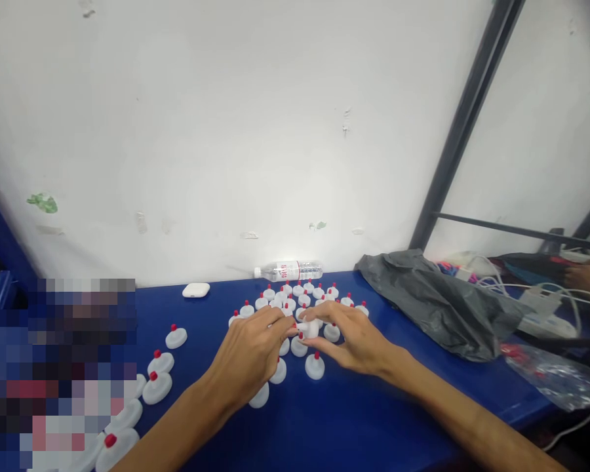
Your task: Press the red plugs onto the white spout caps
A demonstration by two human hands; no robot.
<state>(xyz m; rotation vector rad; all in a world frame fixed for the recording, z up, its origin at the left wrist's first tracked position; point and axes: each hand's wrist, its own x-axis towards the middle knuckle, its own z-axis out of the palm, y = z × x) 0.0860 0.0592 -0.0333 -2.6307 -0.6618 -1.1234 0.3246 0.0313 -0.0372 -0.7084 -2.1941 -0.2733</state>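
Observation:
My right hand (358,334) holds a white round nozzle lid (311,328) by its rim, between thumb and fingers. The lid lies on its side in the air, its spout pointing left. At the spout's end my left hand (253,337) pinches a small red tip cap (295,325), mostly covered by the fingertips. Many similar white lids with red tips stand on the blue table around and behind my hands, such as one lid (314,367) just below my right hand. A few are partly hidden by my left hand and forearm.
More red-tipped lids (157,388) stand at the left, beside a pixelated area. Along the wall are a white earbud case (196,290) and a clear plastic bottle (290,271) on its side. A grey plastic bag (437,308), a clear bag (560,377) and a power strip (545,322) with cables lie right.

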